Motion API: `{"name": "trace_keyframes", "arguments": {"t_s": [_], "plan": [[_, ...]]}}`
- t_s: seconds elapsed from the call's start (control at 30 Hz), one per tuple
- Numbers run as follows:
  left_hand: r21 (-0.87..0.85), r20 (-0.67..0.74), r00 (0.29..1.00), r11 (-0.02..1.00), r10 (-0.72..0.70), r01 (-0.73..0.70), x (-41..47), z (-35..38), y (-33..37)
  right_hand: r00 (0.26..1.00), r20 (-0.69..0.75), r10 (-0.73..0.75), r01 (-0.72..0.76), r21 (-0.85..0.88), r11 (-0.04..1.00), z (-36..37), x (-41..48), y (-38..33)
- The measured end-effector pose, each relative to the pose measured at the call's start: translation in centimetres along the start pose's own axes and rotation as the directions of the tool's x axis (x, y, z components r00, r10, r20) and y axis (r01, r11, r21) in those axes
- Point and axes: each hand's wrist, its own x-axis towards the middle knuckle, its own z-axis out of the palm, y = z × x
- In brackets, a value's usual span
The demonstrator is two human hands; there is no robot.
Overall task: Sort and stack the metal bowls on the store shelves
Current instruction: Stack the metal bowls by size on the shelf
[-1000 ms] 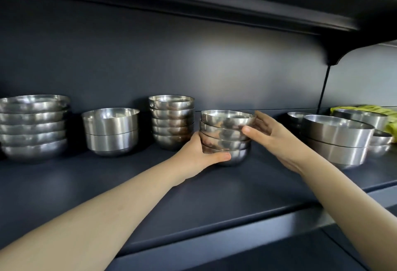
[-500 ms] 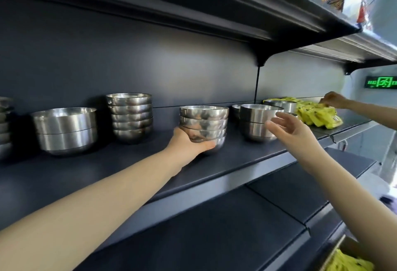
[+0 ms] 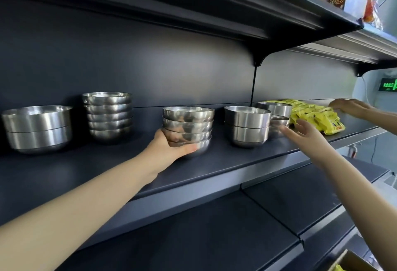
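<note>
A stack (image 3: 188,128) of four shallow steel bowls (nested, upright) stands centre frame. A deeper pair (image 3: 247,126) stands just right.

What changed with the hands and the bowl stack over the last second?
The right hand let go of the four-bowl stack and moved right, toward the deep bowls, fingers spread. The left hand still grips the stack's lower bowls.

Dark blue-grey shelves (image 3: 225,163) run in tiers across the frame against a matching panel (image 3: 171,66), with a black bracket (image 3: 257,58) at upper centre. At the far right edge a pale wall (image 3: 363,90) carries a lit green sign (image 3: 388,85), and the light is brighter there.
</note>
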Motion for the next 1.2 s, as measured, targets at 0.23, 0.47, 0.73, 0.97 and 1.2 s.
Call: {"name": "trace_keyframes", "arguments": {"t_s": [0.23,0.47,0.73,0.97,1.2], "plan": [[0.003,-0.136,0.991,1.000,-0.019,0.019,-0.5,2.7,0.9,0.984,0.173,0.046,-0.058,0.069,0.996,-1.4,5.1,2.9],[0.048,-0.195,0.980,0.998,-0.039,0.050,-0.6,4.3,1.8,0.961,0.277,-0.012,-0.027,0.138,0.990,-0.9,9.0,5.1],[0.094,-0.221,0.974,0.994,-0.042,0.064,-0.4,4.5,1.8,0.967,0.253,-0.033,-0.009,0.163,0.987,-0.2,10.8,5.3],[0.119,-0.216,0.976,0.991,-0.030,0.057,-0.3,4.3,1.4,0.977,0.202,-0.069,0.032,0.181,0.983,0.1,11.8,5.9],[0.093,-0.183,0.983,0.995,-0.005,0.022,-0.3,4.2,1.5,0.982,0.146,-0.120,0.074,0.287,0.955,-1.6,11.7,3.3]]}}
